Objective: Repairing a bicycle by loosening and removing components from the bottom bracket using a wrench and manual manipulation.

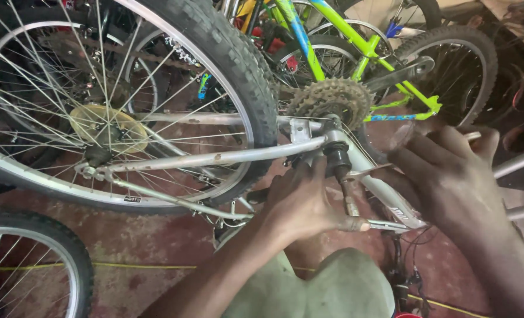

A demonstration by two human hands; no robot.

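Dim workshop light, deep shadows at right, slight motion blur, wide-angle edge distortion
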